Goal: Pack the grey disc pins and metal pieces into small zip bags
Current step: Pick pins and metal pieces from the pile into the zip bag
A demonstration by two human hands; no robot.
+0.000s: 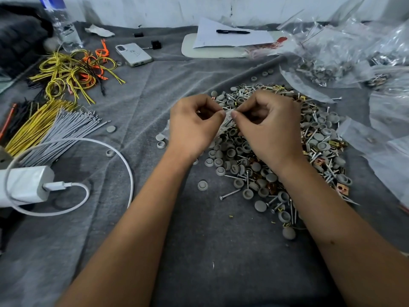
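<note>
— Pinching, is that what both hands are doing up there?

— Yes. I am watching the left hand (194,122) and the right hand (269,125) meeting over the near edge of the heap, each with thumb and forefinger closing on the same small zip bag (228,120). The bag is hanging between them, clear plastic, with something thin and metallic showing inside; I cannot tell how much.

— Why are they holding it at the top edge?

— I am guessing they are working the mouth, either pressing the seal or parting it. I cannot tell which from here.

— And the stock?

— It is lying right under the hands: the pile of grey disc pins (239,151), mixed with screws (230,194) and copper-coloured metal clips (342,189), spread on the grey blanket (199,251). I am thinking the hands are hovering there so picking takes almost no reach.

— Where are the finished ones going?

— Filled clear bags (327,67) are piling at the far right, well apart from the loose heap, probably so packed and unpacked are not mixing. The wire bundles (73,72), phone (134,54) and charger (28,185) are sitting off to the left, out of the working area.

— How far along?

— Judging by the heap, plenty is waiting.
</note>
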